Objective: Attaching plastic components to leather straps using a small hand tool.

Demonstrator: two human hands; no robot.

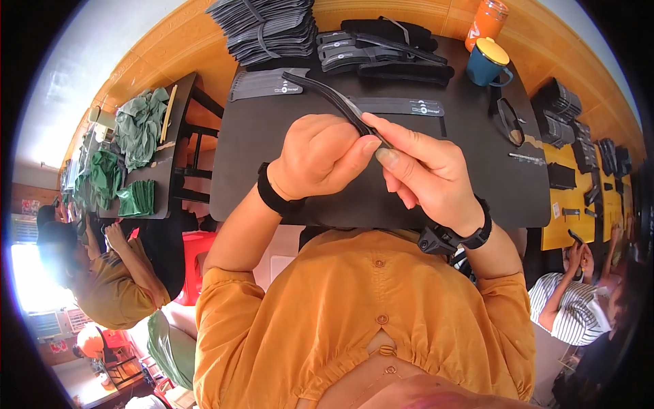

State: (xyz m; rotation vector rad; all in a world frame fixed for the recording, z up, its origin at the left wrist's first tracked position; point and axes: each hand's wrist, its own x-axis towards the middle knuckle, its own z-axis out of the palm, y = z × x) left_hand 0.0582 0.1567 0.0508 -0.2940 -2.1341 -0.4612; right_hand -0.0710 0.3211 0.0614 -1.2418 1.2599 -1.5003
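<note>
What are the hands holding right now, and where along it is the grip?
Both hands hold one long black strap. The left hand and right hand pinch its near end together; the far end sticks out free over the black table.

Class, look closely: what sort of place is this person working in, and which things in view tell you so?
Probably a small assembly or packing workshop: a stack of grey pouches on the black table, both hands pinching one black strap, and green cloth pieces on a neighbouring table.

bright daylight, glare lower left, strong fisheye bending, dark rim.
</note>
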